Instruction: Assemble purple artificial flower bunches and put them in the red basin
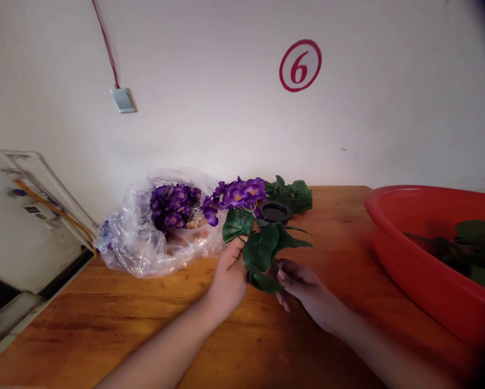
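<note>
Clear plastic bagging (125, 254) surrounds purple flowers (175, 205); a red basin (404, 232) holds green leaves (477, 232). Above the table (169, 308), left hand (230, 278) and right hand (307, 289) grip a leafy spray (262, 247) between them, violet blooms (240, 194) beyond.

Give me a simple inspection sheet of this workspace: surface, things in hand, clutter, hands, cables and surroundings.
Surface: brown wooden table against the wall.
Things in hand: green leaves between the hands, purple flowers just above them in the picture.
Clutter: crumpled clear bag holding more purple flowers; round black dish-like piece; red tub at right, with greenery inside.
Hands: right hand has its grip at the stem below the leaves; left hand is partly behind the leaves, its grip unclear.
Cables: red wires run down the wall to a small box.
Surroundings: circled red 6 on the wall.
</note>
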The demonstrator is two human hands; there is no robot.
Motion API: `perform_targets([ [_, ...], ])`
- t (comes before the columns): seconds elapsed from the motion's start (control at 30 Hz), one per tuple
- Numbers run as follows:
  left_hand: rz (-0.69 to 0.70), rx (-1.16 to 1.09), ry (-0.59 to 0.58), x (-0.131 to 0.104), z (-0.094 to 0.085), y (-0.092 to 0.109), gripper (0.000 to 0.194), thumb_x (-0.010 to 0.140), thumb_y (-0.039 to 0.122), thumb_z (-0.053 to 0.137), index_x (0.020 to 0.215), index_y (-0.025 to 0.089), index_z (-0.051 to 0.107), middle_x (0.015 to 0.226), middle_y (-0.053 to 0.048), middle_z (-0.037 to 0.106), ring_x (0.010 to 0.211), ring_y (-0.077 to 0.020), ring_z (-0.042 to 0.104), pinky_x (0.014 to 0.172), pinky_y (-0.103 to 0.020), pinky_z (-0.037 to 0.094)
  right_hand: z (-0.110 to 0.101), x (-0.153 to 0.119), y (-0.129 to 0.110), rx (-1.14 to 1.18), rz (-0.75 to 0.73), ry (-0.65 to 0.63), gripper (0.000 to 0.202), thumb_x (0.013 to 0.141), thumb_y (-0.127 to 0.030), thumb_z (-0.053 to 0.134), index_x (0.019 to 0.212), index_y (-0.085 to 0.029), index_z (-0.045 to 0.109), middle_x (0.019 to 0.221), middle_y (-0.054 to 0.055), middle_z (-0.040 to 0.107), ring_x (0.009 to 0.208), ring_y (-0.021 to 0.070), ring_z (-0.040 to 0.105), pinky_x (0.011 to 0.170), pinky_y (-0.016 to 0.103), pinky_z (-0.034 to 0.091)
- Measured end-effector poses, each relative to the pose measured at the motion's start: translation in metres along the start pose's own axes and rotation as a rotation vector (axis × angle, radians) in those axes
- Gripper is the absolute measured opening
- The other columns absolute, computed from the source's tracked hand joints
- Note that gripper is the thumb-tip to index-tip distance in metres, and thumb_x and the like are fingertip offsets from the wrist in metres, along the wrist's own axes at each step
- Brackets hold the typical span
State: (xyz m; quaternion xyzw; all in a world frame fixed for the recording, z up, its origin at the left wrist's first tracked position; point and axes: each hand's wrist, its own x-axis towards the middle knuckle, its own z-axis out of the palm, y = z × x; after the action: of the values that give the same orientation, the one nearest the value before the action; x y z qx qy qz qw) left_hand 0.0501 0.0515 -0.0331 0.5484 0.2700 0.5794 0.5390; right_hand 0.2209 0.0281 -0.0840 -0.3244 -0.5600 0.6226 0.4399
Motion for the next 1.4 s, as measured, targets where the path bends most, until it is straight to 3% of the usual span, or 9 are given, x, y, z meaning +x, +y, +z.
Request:
perform_targets([
  [0.13, 0.108, 0.027, 0.042, -0.001, -0.007, 0.009, 0.013, 0.083, 0.028, 0.058, 0.084, 0.017, 0.065, 0.080, -0.002, 0.064, 0.076, -0.0157, 0.056, 0.070, -0.026, 0.044, -0.007, -0.001, -0.005, -0.186, -0.080, -0.011, 0.038, 0.092, -0.052, 0.052, 0.082, -0.016, 0.061, 0.068, 0.003, 0.060, 0.059, 0.0127, 0.054, 0.057, 0.027, 0.040],
  [0.33, 0.341, 0.459, 0.015, 0.000, -0.030, 0.039, 0.023, 0.087, 0.029, 0.053, 0.066, 0.019, 0.053, 0.067, 0.000, 0.053, 0.068, -0.0159, 0.049, 0.065, -0.028, 0.037, -0.024, 0.003, -0.022, -0.079, -0.153, 0.388, 0.037, 0.086, -0.052, 0.060, 0.072, -0.018, 0.064, 0.059, 0.000, 0.055, 0.052, 0.0112, 0.048, 0.053, 0.026, 0.037],
  [0.47, 0.419, 0.763, -0.293, 0.003, -0.025, 0.051, 0.024, 0.087, 0.022, 0.049, 0.064, 0.018, 0.047, 0.062, 0.000, 0.048, 0.063, -0.0143, 0.046, 0.062, -0.028, 0.034, -0.035, 0.007, -0.032, 0.053, -0.196, 0.606, 0.034, 0.080, -0.051, 0.068, 0.073, -0.018, 0.065, 0.058, -0.001, 0.054, 0.050, 0.0101, 0.046, 0.048, 0.025, 0.033],
  [0.6, 0.338, 1.129, -0.664, 0.005, -0.013, 0.037, 0.018, 0.084, 0.016, 0.049, 0.066, 0.018, 0.050, 0.069, -0.003, 0.055, 0.073, -0.0171, 0.052, 0.070, -0.030, 0.039, -0.042, 0.008, -0.037, 0.172, -0.182, 0.759, 0.033, 0.072, -0.050, 0.075, 0.069, -0.019, 0.063, 0.056, -0.002, 0.051, 0.049, 0.0101, 0.045, 0.044, 0.024, 0.033],
  [0.8, 0.325, 1.532, -0.796, -0.001, -0.011, 0.006, 0.007, 0.076, 0.016, 0.055, 0.080, 0.017, 0.061, 0.081, -0.009, 0.061, 0.088, -0.0251, 0.052, 0.080, -0.037, 0.042, -0.050, 0.011, -0.036, 0.135, -0.280, 0.870, 0.032, 0.068, -0.049, 0.078, 0.070, -0.019, 0.066, 0.061, -0.002, 0.050, 0.053, 0.0087, 0.043, 0.046, 0.022, 0.036],
  [0.93, 0.330, 1.576, -0.783, -0.001, -0.012, -0.012, 0.016, 0.071, 0.018, 0.059, 0.087, 0.016, 0.062, 0.087, -0.011, 0.061, 0.093, -0.0272, 0.051, 0.081, -0.040, 0.040, -0.048, 0.012, -0.032, -0.018, -0.297, 0.837, 0.034, 0.072, -0.051, 0.074, 0.066, -0.019, 0.064, 0.065, 0.000, 0.053, 0.059, 0.0120, 0.046, 0.052, 0.025, 0.038],
  [1.1, 0.340, 1.519, -0.709, 0.002, -0.015, -0.038, 0.015, 0.075, 0.023, 0.058, 0.088, 0.017, 0.061, 0.088, -0.010, 0.061, 0.094, -0.0261, 0.050, 0.079, -0.038, 0.038, -0.039, 0.010, -0.025, -0.467, -0.242, 0.613, 0.030, 0.083, -0.049, 0.063, 0.071, -0.021, 0.064, 0.066, 0.000, 0.056, 0.063, 0.0152, 0.050, 0.058, 0.027, 0.037],
  [1.3, 0.318, 1.411, -0.635, 0.004, -0.022, -0.050, 0.013, 0.082, 0.024, 0.051, 0.083, 0.017, 0.062, 0.084, -0.009, 0.061, 0.090, -0.0235, 0.052, 0.079, -0.036, 0.039, -0.021, 0.005, -0.023, -0.939, -0.559, 0.570, 0.015, 0.087, -0.031, 0.060, 0.075, -0.024, 0.061, 0.078, 0.004, 0.061, 0.080, 0.0219, 0.053, 0.075, 0.035, 0.039],
  [1.4, 0.291, 1.309, -0.600, 0.004, -0.023, -0.050, 0.013, 0.079, 0.025, 0.055, 0.084, 0.017, 0.064, 0.083, -0.009, 0.062, 0.088, -0.0237, 0.054, 0.080, -0.037, 0.041, 0.003, 0.007, -0.035, -1.096, -0.662, 0.431, 0.007, 0.087, -0.024, 0.058, 0.081, -0.023, 0.061, 0.084, 0.005, 0.064, 0.085, 0.0228, 0.054, 0.080, 0.038, 0.040],
])
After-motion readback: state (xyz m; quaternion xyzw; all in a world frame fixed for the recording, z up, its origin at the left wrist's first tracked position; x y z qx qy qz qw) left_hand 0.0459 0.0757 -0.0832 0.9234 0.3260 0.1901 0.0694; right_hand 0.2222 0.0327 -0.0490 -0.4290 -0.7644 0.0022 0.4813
